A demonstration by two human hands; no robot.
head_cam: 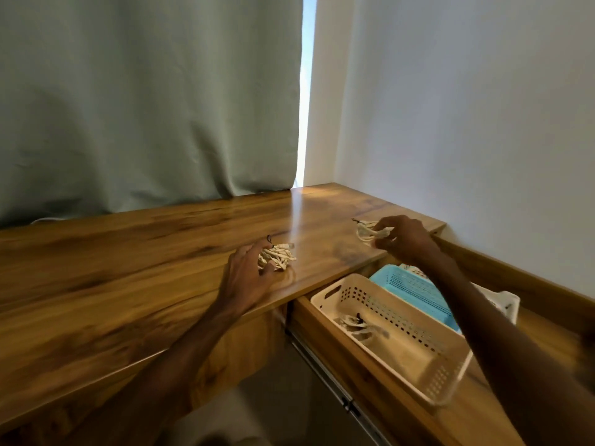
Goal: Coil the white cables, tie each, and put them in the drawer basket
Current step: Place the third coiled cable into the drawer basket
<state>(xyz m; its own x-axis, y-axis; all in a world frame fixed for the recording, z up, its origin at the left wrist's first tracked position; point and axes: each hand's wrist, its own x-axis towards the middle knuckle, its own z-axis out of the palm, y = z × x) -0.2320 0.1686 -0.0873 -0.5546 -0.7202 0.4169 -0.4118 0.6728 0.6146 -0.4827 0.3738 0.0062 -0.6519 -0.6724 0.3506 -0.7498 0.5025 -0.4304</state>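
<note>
A room corner: a pale grey-green fabric curtain (145, 107) hangs behind a long, glossy brown wooden counter (128, 268), and a plain white wall (467, 123) closes off the right side. A thin strip of daylight shows between them.

Below the counter's front edge, towards its right end, a wooden drawer (322, 346) stands pulled out. In it sits a cream perforated plastic basket (402, 320), and just beyond that a light blue perforated plastic basket (415, 291). One tied white cable coil (357, 326), bound with a dark tie, lies at the near-left end of the cream basket.

Two bare forearms reach in from below. The left hand (248, 278) rests near the middle of the counter's front edge, its fingers and thumb curled round a loose white cable bundle (278, 255) that lies on the wood; a small black tie sticks up from the bundle.

The right hand (402, 239) is close to the counter's right edge, above the open drawer. Its fingertips pinch a second white cable bundle (368, 231), which is on or just above the counter; blur hides which.
</note>
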